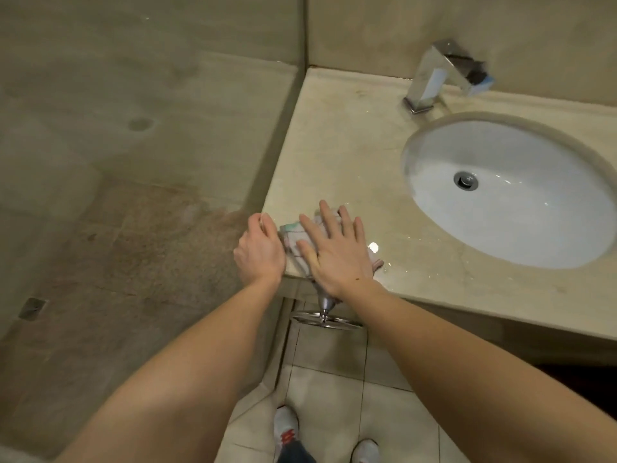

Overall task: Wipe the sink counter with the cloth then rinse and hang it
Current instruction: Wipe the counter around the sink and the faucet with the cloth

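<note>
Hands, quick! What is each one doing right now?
Left hand: fingers curled beside the cloth; holding anything cannot be told.
Right hand: open, pressing flat on the cloth.

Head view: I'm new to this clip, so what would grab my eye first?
The right hand presses flat on a pale checked cloth at the near left corner of the beige stone counter, the left hand beside it. Right of them lies a white oval sink, a square chrome faucet behind it.
</note>
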